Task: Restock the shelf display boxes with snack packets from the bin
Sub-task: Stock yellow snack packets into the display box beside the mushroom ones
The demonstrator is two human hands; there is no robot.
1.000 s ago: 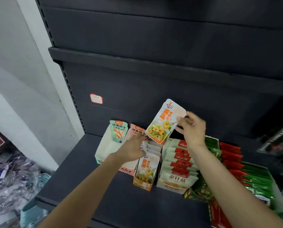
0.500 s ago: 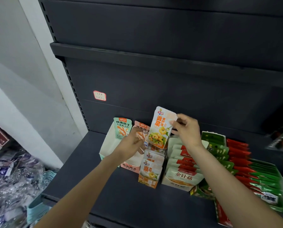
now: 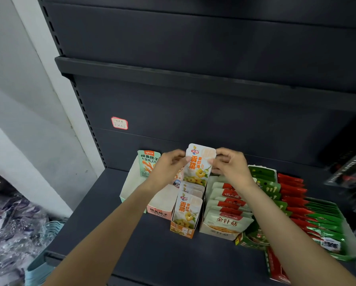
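Dark shelf (image 3: 102, 234); packet (image 3: 200, 164) between left hand (image 3: 169, 168) and right hand (image 3: 228, 168).

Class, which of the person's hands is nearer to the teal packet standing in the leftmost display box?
Left. The left hand is just right of the teal packet, pinching the orange packet. The right hand holds that packet's far side.

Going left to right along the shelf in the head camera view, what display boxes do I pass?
Teal box → pink box → orange box → white box of red-topped packets → green box → rows of red and green packets.
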